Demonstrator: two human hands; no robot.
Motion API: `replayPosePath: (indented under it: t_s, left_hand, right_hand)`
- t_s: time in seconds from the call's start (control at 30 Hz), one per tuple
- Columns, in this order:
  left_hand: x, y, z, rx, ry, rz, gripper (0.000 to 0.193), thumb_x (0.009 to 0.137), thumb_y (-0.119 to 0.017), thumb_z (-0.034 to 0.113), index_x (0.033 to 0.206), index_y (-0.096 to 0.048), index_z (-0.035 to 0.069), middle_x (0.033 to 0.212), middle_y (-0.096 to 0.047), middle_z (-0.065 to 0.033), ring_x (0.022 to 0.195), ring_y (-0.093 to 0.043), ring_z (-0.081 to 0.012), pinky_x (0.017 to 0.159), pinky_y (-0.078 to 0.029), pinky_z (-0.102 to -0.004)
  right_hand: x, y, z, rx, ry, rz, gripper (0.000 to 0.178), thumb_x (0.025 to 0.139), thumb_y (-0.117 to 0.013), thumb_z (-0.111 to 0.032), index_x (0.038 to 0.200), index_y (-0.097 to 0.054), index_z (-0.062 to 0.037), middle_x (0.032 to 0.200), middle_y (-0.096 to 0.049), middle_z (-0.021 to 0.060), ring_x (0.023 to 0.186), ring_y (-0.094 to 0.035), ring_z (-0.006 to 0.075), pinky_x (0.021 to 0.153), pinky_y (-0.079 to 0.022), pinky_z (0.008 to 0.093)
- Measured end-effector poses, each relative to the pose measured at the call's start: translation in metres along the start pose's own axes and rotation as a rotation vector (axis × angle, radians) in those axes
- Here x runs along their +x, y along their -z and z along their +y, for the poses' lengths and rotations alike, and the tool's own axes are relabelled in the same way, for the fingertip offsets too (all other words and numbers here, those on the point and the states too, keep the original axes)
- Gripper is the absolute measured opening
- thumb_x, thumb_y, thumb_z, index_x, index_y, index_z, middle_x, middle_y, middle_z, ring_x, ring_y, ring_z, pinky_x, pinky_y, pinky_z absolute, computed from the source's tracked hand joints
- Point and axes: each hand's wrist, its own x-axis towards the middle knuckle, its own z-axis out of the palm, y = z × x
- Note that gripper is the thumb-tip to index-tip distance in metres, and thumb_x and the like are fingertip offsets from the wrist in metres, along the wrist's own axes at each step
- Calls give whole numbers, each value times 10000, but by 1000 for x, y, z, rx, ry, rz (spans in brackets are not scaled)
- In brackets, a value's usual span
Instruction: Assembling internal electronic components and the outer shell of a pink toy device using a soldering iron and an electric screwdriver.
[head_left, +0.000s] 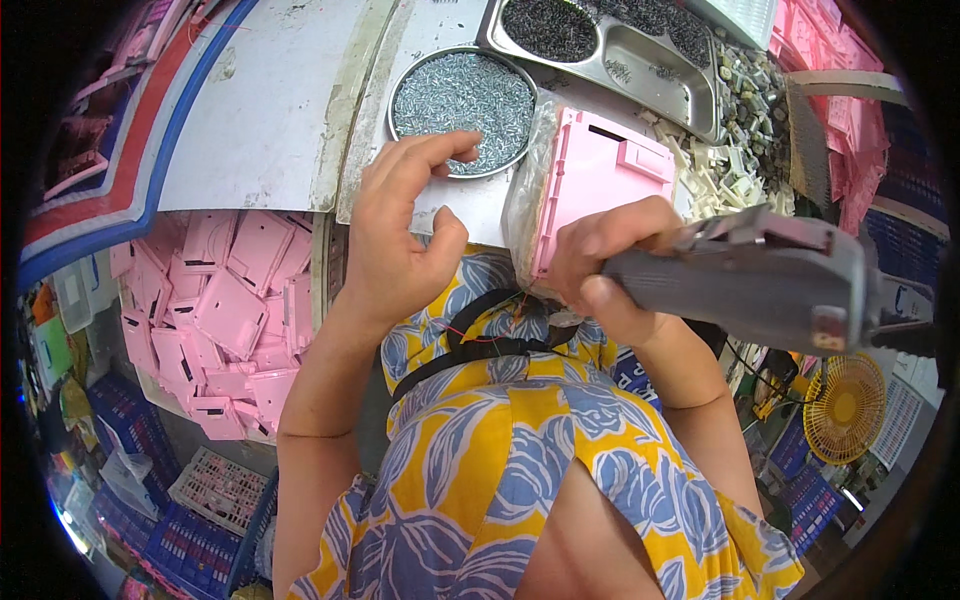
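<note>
My left hand [405, 215] hovers at the near edge of a round metal tray [391, 105] full of small silvery screws [465, 105]. Its fingers are bent, the thumb stands apart from them, and nothing shows between them. In my right hand [625, 260] is a grey power screwdriver [745, 275], held sideways with its body pointing to the right. Just beyond that hand, a pink plastic housing [590, 180] with a dark slot lies on a block wrapped in clear plastic [528, 195]. Part of the housing is hidden behind the right hand.
A steel pan [655, 95] with compartments of dark screws stands at the back. White plastic parts [725, 170] and small metal pieces [755, 100] are heaped to the right. On the left, a bin of pink housings [235, 310] adjoins the white worktop [270, 110]. A yellow fan [843, 408] is at right.
</note>
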Motion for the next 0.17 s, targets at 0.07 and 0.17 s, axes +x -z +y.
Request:
replayPosePath:
  t_s: [0.07, 0.17]
  left_hand:
    - [-2, -4, 1, 13, 16, -7, 551, 697, -545, -34, 1235, -642, 36, 1078, -681, -123, 956, -620, -279, 909, -490, -377]
    - [5, -12, -1, 47, 1, -33, 519, 715, -565, -19, 1223, -648, 46, 1067, -686, -120, 947, -622, -278, 914, -491, -396]
  right_hand:
    - [-1, 1, 4, -138, 40, -79, 322, 911, -676, -57, 1118, -430, -75, 648, -522, 36, 531, -524, 162, 465, -431, 303]
    - [3, 5, 6, -273, 116, -193, 326, 900, -675, -31, 1109, -429, -73, 661, -545, 49, 549, -566, 183, 491, -461, 316]
